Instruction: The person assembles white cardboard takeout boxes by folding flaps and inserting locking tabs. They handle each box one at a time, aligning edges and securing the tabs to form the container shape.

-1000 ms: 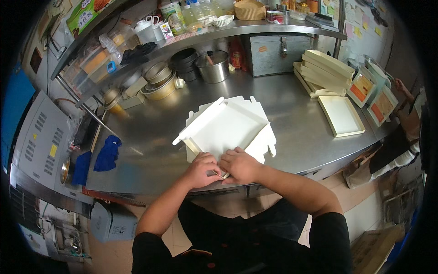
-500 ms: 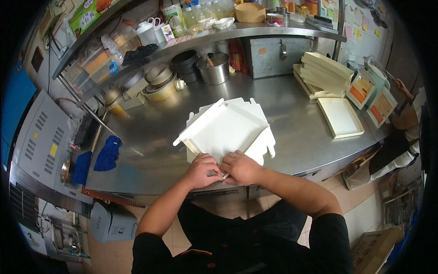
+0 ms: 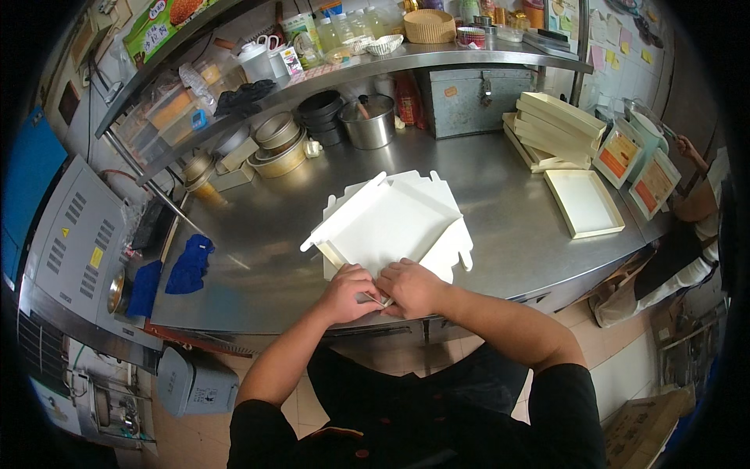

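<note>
A partly folded white cardboard box (image 3: 391, 219) lies on the steel counter in front of me, one corner pointing toward my body. Its left far wall and parts of its near walls stand up, while notched flaps spread out on the far and right sides. My left hand (image 3: 350, 297) pinches the cardboard at the near corner. Close against it, my right hand (image 3: 412, 289) has its fingers curled on the same corner. Both hands touch the box; the fold between the fingers is mostly hidden.
Folded cream box trays (image 3: 555, 129) are stacked at the far right, with a single shallow tray (image 3: 584, 203) nearer. Pots (image 3: 367, 121) and a metal case (image 3: 480, 102) line the back under a shelf (image 3: 375, 59). A blue cloth (image 3: 189, 264) lies left. Another person (image 3: 687, 234) stands at right.
The whole view has shifted very slightly. Both hands stay at the box's near corner, and the box looks the same.
</note>
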`<act>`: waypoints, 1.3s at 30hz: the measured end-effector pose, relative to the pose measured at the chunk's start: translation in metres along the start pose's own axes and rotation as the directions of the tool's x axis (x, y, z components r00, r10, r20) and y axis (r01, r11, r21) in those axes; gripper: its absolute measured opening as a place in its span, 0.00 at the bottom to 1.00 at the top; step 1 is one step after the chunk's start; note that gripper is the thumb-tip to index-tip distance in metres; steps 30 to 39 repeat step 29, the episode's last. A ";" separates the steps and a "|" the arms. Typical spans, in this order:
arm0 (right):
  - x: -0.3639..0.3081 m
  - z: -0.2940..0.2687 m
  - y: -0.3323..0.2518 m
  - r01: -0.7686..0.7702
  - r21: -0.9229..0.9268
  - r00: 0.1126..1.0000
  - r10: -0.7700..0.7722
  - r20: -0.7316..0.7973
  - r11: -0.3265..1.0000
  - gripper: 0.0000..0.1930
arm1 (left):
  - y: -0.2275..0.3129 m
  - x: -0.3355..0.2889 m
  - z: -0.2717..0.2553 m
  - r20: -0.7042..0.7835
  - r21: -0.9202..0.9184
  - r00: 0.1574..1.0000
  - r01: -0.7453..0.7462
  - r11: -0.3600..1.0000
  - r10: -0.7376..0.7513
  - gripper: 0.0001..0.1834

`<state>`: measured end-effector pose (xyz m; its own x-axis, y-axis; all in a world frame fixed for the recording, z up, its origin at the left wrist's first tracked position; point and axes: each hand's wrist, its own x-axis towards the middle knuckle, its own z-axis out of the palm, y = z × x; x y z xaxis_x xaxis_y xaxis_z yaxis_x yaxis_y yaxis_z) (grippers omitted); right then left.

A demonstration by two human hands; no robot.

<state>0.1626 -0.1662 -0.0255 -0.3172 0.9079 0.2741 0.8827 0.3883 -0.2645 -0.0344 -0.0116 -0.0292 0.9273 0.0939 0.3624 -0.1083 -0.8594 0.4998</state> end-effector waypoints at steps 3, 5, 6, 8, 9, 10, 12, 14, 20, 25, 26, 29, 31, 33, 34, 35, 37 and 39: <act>-0.001 0.002 0.003 -0.002 0.090 1.000 0.005 -0.029 0.996 0.21 | -0.002 -0.002 0.001 -0.006 -0.007 1.000 0.008 1.000 -0.008 0.09; -0.003 0.000 0.003 0.007 0.132 0.999 -0.001 -0.045 0.991 0.21 | -0.002 -0.004 0.001 -0.014 -0.005 1.000 0.002 1.000 -0.002 0.10; -0.004 0.000 0.002 0.015 0.140 0.998 -0.007 -0.055 0.990 0.20 | -0.002 -0.004 0.001 -0.020 0.001 1.000 -0.009 1.000 0.009 0.10; -0.006 0.000 0.003 0.019 0.167 0.998 -0.008 -0.070 0.986 0.20 | -0.002 -0.004 0.002 -0.028 0.013 0.999 -0.021 1.000 0.021 0.11; -0.007 0.001 0.003 0.017 0.186 0.997 -0.003 -0.074 0.982 0.20 | -0.002 -0.004 0.003 -0.030 0.019 0.999 -0.020 1.000 0.021 0.12; -0.008 0.001 0.003 0.015 0.203 0.997 0.001 -0.077 0.979 0.20 | -0.002 -0.005 0.003 -0.034 0.025 0.999 -0.019 1.000 0.020 0.13; -0.011 0.000 0.004 0.049 0.216 0.990 -0.018 -0.143 0.975 0.19 | -0.002 -0.006 0.004 -0.025 0.036 0.999 0.030 0.999 -0.029 0.13; -0.015 -0.001 0.005 0.070 0.203 0.983 -0.033 -0.182 0.977 0.18 | 0.002 -0.003 0.002 -0.007 0.063 1.000 0.000 0.998 0.001 0.14; -0.027 -0.004 0.013 0.071 0.190 0.989 -0.045 -0.138 0.979 0.14 | 0.014 0.002 -0.003 0.010 0.095 0.994 -0.110 0.989 0.109 0.14; -0.038 -0.020 0.032 -0.067 0.201 0.984 0.099 -0.151 0.977 0.10 | 0.023 -0.001 0.001 0.030 0.242 0.999 0.008 0.970 -0.015 0.09; -0.045 -0.025 0.039 -0.135 0.178 0.981 0.157 -0.113 0.975 0.10 | 0.019 -0.002 -0.001 0.031 0.269 0.999 0.024 0.963 -0.033 0.09; -0.059 -0.048 0.050 -0.384 0.028 0.921 0.381 0.086 0.923 0.17 | 0.001 -0.010 -0.022 0.074 0.352 0.984 0.124 0.928 -0.160 0.12; -0.059 -0.048 0.050 -0.384 0.028 0.921 0.381 0.086 0.923 0.17 | 0.001 -0.010 -0.022 0.074 0.352 0.984 0.124 0.928 -0.160 0.12; -0.059 -0.048 0.050 -0.384 0.028 0.921 0.381 0.086 0.923 0.17 | 0.001 -0.010 -0.022 0.074 0.352 0.984 0.124 0.928 -0.160 0.12; -0.059 -0.048 0.050 -0.384 0.028 0.921 0.381 0.086 0.923 0.17 | 0.001 -0.010 -0.022 0.074 0.352 0.984 0.124 0.928 -0.160 0.12; -0.059 -0.048 0.050 -0.384 0.028 0.921 0.381 0.086 0.923 0.17 | 0.001 -0.010 -0.022 0.074 0.352 0.984 0.124 0.928 -0.160 0.12; -0.059 -0.048 0.050 -0.384 0.028 0.921 0.381 0.086 0.923 0.17 | 0.001 -0.010 -0.022 0.074 0.352 0.984 0.124 0.928 -0.160 0.12; -0.059 -0.048 0.050 -0.384 0.028 0.921 0.381 0.086 0.923 0.17 | 0.001 -0.010 -0.022 0.074 0.352 0.984 0.124 0.928 -0.160 0.12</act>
